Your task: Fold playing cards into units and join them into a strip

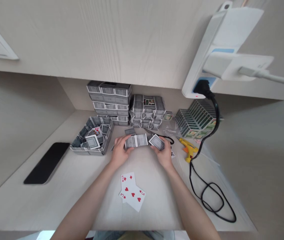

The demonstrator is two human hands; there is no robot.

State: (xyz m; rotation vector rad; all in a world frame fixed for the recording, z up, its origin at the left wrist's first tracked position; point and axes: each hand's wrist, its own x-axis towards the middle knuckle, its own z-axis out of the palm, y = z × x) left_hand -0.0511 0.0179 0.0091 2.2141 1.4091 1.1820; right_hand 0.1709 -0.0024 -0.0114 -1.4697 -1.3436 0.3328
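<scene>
Near the middle of the desk, my left hand point(120, 149) grips the left end of a strip of joined playing cards point(136, 140), grey patterned backs showing. A single playing card point(157, 142), back side up, is held tilted in my right hand point(165, 151), close to the strip's right end. Closer to me lie two face-up cards, a five of diamonds point(128, 178) partly covered by a three of hearts point(136, 199). Another card point(130, 131) lies face down just beyond the strip. Part of a face-up card point(173, 154) shows beside my right wrist.
Left stands an open box made of cards point(99, 150) with loose cards inside; a black phone point(47, 163) lies beside it. Stacked card boxes point(110, 100) and card structures point(194, 120) line the back. A yellow glue gun point(189, 148), scissors point(168, 138) and black cable point(213, 196) lie right.
</scene>
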